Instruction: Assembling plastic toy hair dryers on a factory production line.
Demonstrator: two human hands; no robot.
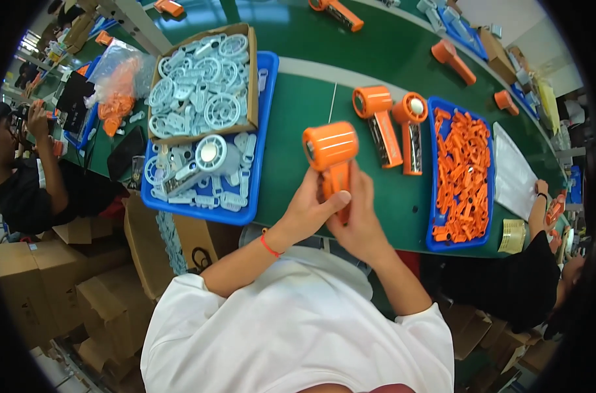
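Observation:
An orange handheld fan [330, 145] with a drum-shaped head is held upright in front of my chest. My left hand [311, 204] grips its handle from the left, with the thumb lying across the front. From the other side, my right hand [359, 216] closes round the handle's lower part, and some of its fingers are hidden. Just beyond, to the right, two more orange fans lie on the green table: one fan [381, 124] and, beside it, a second fan [411, 131]. Both have their handles uncovered, with dark insides showing.
A blue tray [266, 124] at left carries a cardboard box [252, 78] of light blue round grilles and loose parts. Small orange pieces fill another blue tray [431, 177] at right. Farther off, a belt [271, 26] bears more orange fans. Co-workers sit on both sides.

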